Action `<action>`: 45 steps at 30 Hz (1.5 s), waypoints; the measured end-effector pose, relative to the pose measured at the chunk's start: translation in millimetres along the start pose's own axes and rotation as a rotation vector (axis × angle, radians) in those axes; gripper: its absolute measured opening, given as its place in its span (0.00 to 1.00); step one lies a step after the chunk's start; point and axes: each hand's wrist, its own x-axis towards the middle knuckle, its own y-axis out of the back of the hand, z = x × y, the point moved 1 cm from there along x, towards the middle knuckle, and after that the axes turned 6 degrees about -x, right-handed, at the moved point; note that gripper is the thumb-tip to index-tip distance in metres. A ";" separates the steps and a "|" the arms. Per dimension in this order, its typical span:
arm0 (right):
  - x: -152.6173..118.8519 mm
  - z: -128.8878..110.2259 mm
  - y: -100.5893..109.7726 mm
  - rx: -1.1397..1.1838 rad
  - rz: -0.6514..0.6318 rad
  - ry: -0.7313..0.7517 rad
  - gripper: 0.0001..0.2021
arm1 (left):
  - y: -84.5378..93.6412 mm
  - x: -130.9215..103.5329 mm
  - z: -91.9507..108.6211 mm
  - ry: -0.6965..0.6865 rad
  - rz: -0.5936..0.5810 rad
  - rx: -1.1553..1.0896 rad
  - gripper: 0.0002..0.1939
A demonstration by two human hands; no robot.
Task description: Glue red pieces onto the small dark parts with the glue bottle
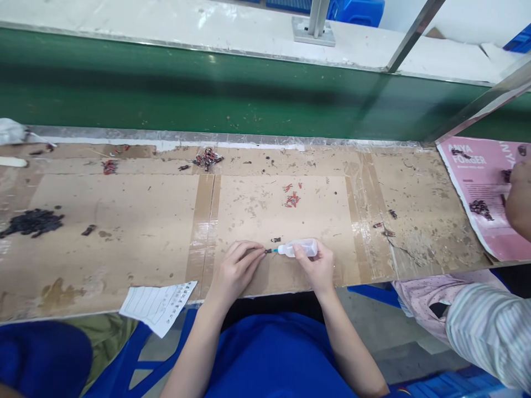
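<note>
My left hand (240,266) pinches a small dark piece (267,251) near the front edge of the cardboard-covered bench. My right hand (318,268) is wrapped round a clear squeeze bottle (303,248), lying sideways with its thin blue tip touching or almost touching the dark piece. Just behind the tip lies another small dark piece (276,240). Farther back sits a loose group of small red pieces (292,199). Near the back edge is a heap of dark and red pieces (208,159).
A black pile (34,222) lies at the left, and a paper sheet (160,305) overhangs the front edge. The green conveyor belt (199,91) runs behind the bench. At right, another person's hand rests over a pink sheet (485,221) with dark pieces.
</note>
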 end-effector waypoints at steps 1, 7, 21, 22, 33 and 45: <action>0.0 0.1 0.1 -0.006 -0.004 -0.001 0.12 | 0.0 0.0 0.0 -0.002 -0.001 0.001 0.06; -0.5 -0.7 0.6 -0.018 -0.002 0.007 0.12 | 0.5 0.1 0.3 -0.002 -0.009 0.016 0.07; -0.7 0.6 1.6 0.026 -0.003 -0.002 0.13 | 0.9 1.1 0.3 0.007 0.008 0.004 0.06; -0.5 0.1 1.5 0.021 -0.005 -0.003 0.13 | 0.8 1.1 0.4 0.010 0.011 0.000 0.06; 0.4 -1.3 0.9 0.005 -0.014 -0.011 0.13 | -0.2 -0.2 -0.1 0.027 0.013 -0.018 0.06; 4.3 12.0 9.4 0.289 0.196 -0.076 0.14 | 7.5 1.2 -3.7 0.097 0.031 -0.001 0.10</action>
